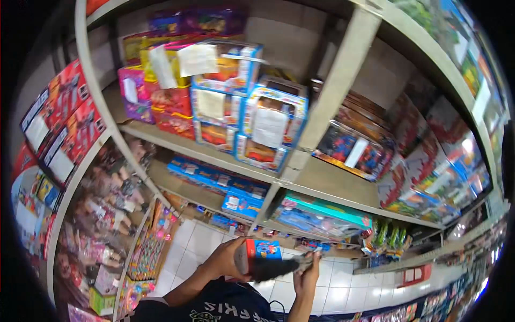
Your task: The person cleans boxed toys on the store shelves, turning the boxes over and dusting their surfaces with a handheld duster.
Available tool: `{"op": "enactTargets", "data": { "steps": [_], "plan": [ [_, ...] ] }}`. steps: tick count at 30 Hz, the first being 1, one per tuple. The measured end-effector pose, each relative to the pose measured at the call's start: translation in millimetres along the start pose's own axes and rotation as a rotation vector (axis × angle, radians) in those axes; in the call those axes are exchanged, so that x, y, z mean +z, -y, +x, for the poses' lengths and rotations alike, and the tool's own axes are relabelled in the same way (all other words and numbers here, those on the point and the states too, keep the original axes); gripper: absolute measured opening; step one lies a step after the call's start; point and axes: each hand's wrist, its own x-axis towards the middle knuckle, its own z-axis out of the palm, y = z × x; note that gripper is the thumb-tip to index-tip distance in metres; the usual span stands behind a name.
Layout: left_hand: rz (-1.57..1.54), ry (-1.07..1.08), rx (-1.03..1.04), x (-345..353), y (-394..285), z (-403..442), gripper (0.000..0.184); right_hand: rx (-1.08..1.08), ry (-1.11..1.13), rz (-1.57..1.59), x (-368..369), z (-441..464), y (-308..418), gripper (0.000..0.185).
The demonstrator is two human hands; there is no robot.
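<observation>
My left hand is wrapped round the end of a small box with a red and blue printed face, in front of my chest. My right hand grips the handle of a dark, bushy duster. The duster's bristles lie across the near side of the box and hide part of it. Whether they press on it, I cannot tell.
Ahead stands a metal shelf rack with boxed toys on its middle level. Blue boxes sit lower down. Packaged dolls line the left side. A red stool-like object stands on the white tiled floor.
</observation>
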Motion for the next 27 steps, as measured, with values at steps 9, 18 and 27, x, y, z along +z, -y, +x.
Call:
{"op": "enactTargets", "data": {
  "steps": [9, 18, 27],
  "plan": [
    [-0.088, -0.166, -0.120, -51, 7, -38, 0.099, 0.045, 0.234, -0.023, 60, 13, -27, 0.029],
    [-0.160, -0.248, -0.050, -108, 33, -64, 0.092, 0.034, 0.229, -0.149, 131, -7, -82, 0.033],
    [-0.145, -0.241, -0.089, -170, 65, -104, 0.095, 0.095, 0.318, -0.263, 188, -39, -137, 0.030]
  ]
}}
